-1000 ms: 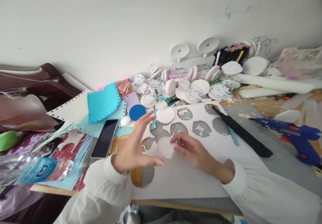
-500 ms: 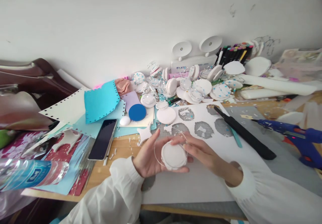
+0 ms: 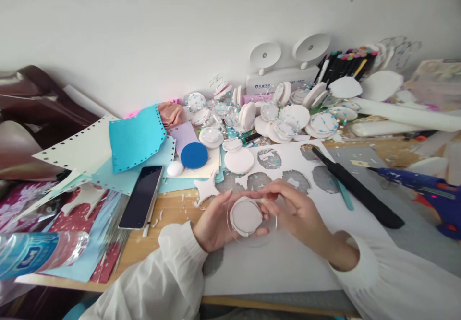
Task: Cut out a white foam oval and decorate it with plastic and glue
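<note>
My left hand cups a white foam disc from below, fingers curled round its edge. A clear plastic round cover sits around the disc, and my right hand pinches its rim from the right. Both hands hover just above a white foam sheet with several round holes cut out of it. Another white foam disc lies on the sheet's far edge.
A black phone, blue disc and turquoise felt lie left. A black knife and blue glue gun lie right. Several decorated discs and markers crowd the wall. A water bottle lies near left.
My left hand came in from the open pose and took the foam disc lifted off the sheet; the right hand has brought the clear cover round it. The view shifted right and down.
</note>
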`<action>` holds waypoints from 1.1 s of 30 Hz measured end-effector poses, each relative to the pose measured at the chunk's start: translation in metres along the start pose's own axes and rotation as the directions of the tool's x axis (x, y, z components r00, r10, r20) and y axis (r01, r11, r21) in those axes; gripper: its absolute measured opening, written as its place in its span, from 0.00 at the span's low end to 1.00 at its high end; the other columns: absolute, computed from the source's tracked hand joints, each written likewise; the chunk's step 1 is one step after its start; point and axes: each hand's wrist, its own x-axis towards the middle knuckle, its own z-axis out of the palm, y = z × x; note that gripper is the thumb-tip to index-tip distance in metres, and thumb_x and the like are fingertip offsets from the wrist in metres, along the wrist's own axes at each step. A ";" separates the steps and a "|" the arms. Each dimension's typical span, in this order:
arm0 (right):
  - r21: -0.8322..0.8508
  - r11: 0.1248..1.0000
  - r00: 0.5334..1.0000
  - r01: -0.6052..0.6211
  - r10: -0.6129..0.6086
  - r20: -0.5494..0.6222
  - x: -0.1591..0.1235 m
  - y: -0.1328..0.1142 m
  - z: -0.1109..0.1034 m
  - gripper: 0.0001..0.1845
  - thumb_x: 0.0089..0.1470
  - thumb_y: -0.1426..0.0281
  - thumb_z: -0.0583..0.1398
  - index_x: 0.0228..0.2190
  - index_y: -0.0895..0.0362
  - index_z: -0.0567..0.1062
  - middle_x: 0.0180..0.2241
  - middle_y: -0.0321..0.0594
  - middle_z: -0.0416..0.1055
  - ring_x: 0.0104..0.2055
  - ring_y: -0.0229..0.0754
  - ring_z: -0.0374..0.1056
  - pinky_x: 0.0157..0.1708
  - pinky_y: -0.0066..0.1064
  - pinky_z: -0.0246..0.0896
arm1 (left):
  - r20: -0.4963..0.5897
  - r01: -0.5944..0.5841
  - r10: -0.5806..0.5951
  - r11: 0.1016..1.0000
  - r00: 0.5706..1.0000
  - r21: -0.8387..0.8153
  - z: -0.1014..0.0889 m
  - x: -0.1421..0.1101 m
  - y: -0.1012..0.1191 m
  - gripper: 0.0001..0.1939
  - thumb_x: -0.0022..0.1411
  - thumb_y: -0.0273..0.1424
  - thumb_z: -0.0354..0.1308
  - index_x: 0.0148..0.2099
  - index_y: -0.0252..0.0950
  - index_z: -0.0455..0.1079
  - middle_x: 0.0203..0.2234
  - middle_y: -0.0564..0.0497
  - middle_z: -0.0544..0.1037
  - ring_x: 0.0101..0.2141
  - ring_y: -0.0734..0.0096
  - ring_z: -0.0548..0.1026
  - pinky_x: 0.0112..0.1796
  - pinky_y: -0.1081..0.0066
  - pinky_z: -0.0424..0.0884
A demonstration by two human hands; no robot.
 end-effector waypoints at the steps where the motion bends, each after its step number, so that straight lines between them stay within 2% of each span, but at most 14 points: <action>1: -0.012 1.000 1.000 0.011 -0.011 -0.003 0.000 0.000 0.001 0.03 0.56 0.69 0.60 0.35 0.52 0.74 0.30 0.38 0.69 0.34 0.41 0.66 0.35 0.32 0.63 | -0.003 -0.002 0.002 1.000 1.000 0.016 0.000 -0.001 0.000 0.25 0.64 0.45 0.46 0.52 0.33 0.68 0.49 0.39 0.73 0.48 0.57 0.72 0.47 0.55 0.68; 3: -0.027 0.999 0.999 0.033 -0.033 -0.018 -0.001 0.000 0.002 0.02 0.55 0.70 0.61 0.30 0.53 0.73 0.28 0.37 0.68 0.32 0.40 0.65 0.33 0.32 0.62 | -0.004 0.006 -0.006 0.999 1.000 0.046 0.001 -0.001 -0.001 0.23 0.61 0.43 0.50 0.52 0.35 0.68 0.51 0.40 0.71 0.50 0.55 0.70 0.48 0.53 0.67; 5: -0.026 0.998 0.998 0.057 -0.058 -0.032 -0.003 0.000 0.002 0.06 0.55 0.70 0.61 0.26 0.54 0.71 0.25 0.36 0.67 0.30 0.40 0.64 0.31 0.33 0.61 | 0.008 0.017 -0.018 0.998 1.000 0.066 0.002 -0.002 -0.002 0.24 0.59 0.43 0.52 0.53 0.35 0.68 0.52 0.39 0.71 0.52 0.54 0.69 0.49 0.53 0.66; 8: -0.016 0.997 0.997 0.069 -0.070 -0.042 -0.004 -0.001 0.001 0.07 0.55 0.70 0.61 0.25 0.54 0.71 0.23 0.35 0.67 0.30 0.40 0.64 0.31 0.33 0.60 | 0.022 0.022 -0.023 0.999 0.999 0.044 0.004 -0.001 -0.003 0.28 0.61 0.47 0.47 0.54 0.32 0.67 0.49 0.37 0.73 0.51 0.53 0.70 0.48 0.54 0.66; 10: -0.006 0.999 0.998 0.034 -0.034 -0.047 -0.003 -0.002 0.001 0.07 0.55 0.70 0.61 0.25 0.54 0.72 0.23 0.35 0.67 0.29 0.39 0.65 0.31 0.33 0.60 | 0.023 0.031 -0.031 0.999 0.999 0.013 0.004 0.001 -0.005 0.28 0.63 0.49 0.45 0.53 0.32 0.68 0.46 0.37 0.74 0.48 0.53 0.72 0.47 0.56 0.67; 15: -0.004 0.995 0.991 -0.097 0.096 -0.096 -0.002 -0.002 0.002 0.09 0.55 0.67 0.62 0.24 0.54 0.72 0.23 0.34 0.66 0.27 0.37 0.63 0.28 0.30 0.58 | 0.013 0.034 -0.034 0.999 0.999 -0.001 0.002 0.004 -0.008 0.25 0.64 0.48 0.48 0.51 0.33 0.69 0.44 0.40 0.76 0.44 0.57 0.76 0.45 0.62 0.70; 20: 0.037 0.997 0.997 -0.068 0.069 -0.027 -0.003 -0.001 0.004 0.09 0.56 0.66 0.61 0.25 0.54 0.73 0.21 0.35 0.66 0.27 0.39 0.63 0.29 0.32 0.60 | 0.012 0.067 -0.069 0.992 0.998 0.111 -0.002 0.008 -0.011 0.24 0.67 0.45 0.44 0.47 0.30 0.70 0.38 0.41 0.77 0.32 0.65 0.79 0.33 0.71 0.73; 23: 0.046 0.998 0.999 -0.050 0.050 0.000 -0.004 -0.001 0.005 0.07 0.55 0.67 0.62 0.26 0.54 0.74 0.20 0.35 0.66 0.26 0.38 0.63 0.28 0.31 0.60 | 0.030 0.059 -0.063 0.988 0.998 0.141 -0.004 0.010 -0.013 0.23 0.66 0.45 0.46 0.44 0.30 0.70 0.35 0.42 0.77 0.33 0.61 0.79 0.29 0.71 0.74; 26: 0.041 0.999 1.000 -0.026 0.026 0.012 -0.004 -0.003 0.005 0.07 0.55 0.68 0.61 0.26 0.54 0.75 0.20 0.35 0.65 0.25 0.37 0.62 0.25 0.30 0.58 | 0.021 0.073 -0.078 0.984 0.997 0.165 -0.004 0.011 -0.014 0.26 0.66 0.47 0.43 0.45 0.29 0.70 0.35 0.40 0.77 0.31 0.62 0.79 0.26 0.71 0.74; 30: 0.026 1.000 1.000 0.007 -0.007 0.017 -0.004 -0.003 0.005 0.07 0.55 0.69 0.61 0.26 0.55 0.76 0.21 0.35 0.65 0.25 0.36 0.62 0.24 0.29 0.58 | 0.027 0.102 -0.107 0.983 0.994 0.151 -0.002 0.010 -0.013 0.32 0.66 0.51 0.38 0.48 0.29 0.69 0.35 0.39 0.78 0.29 0.63 0.79 0.29 0.69 0.74; 33: 0.032 0.999 1.000 0.006 -0.006 0.010 -0.004 -0.002 0.004 0.07 0.55 0.69 0.61 0.26 0.55 0.76 0.22 0.35 0.66 0.25 0.37 0.63 0.24 0.30 0.58 | 0.074 0.089 -0.099 0.987 0.992 0.130 -0.002 0.008 -0.012 0.32 0.65 0.53 0.40 0.50 0.29 0.68 0.38 0.38 0.78 0.32 0.61 0.79 0.33 0.66 0.74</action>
